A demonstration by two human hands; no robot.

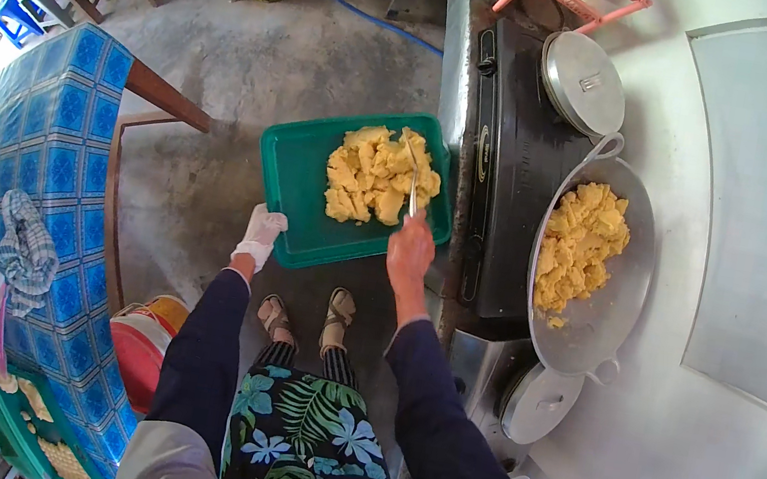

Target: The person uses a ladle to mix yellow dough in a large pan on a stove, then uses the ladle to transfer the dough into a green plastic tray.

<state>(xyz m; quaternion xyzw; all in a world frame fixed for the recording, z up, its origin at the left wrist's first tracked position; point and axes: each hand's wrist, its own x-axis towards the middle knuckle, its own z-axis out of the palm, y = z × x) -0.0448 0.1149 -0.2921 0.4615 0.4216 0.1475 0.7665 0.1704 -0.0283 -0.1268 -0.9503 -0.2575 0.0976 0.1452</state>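
- Right hand (413,247) clamped on a metal utensil (413,190); gloved left hand (263,230) clamped on the green tray (297,179)'s left rim.
- Yellow lumps (376,177) in tray, just beyond right hand.
- Wok (627,270) right of tray: similar lumps (584,241).

There are two hands (261,234) (411,249), one metal utensil (413,194), one held tray (296,184), two big yellow heaps (366,174) (587,238), one wok (594,326), two sandals (341,310) (272,313).

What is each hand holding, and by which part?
The left hand grips the green tray by its left edge; the right hand holds a metal utensil by its near end.
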